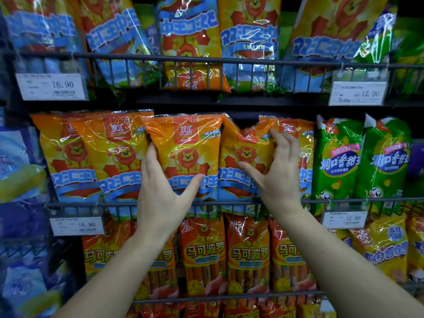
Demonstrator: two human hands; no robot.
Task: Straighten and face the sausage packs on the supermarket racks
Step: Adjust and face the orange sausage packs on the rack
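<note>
Several orange and blue sausage packs with a lion picture stand in a row on the middle rack. My left hand (164,191) grips the centre pack (187,143), thumb across its front and fingers behind its left edge; this pack stands upright and faces out. My right hand (278,171) grips the neighbouring pack (246,143), thumb on the front and fingertips curled over its right edge. That pack leans and its top is crumpled. Another pack (298,143) stands behind my right fingers.
A black wire rail (91,204) runs along the front of the middle rack, with price tags (76,225) clipped on. Green corn sausage packs (337,161) stand to the right. Red-orange packs (204,255) fill the rack below; tilted packs (190,42) sit on the rack above.
</note>
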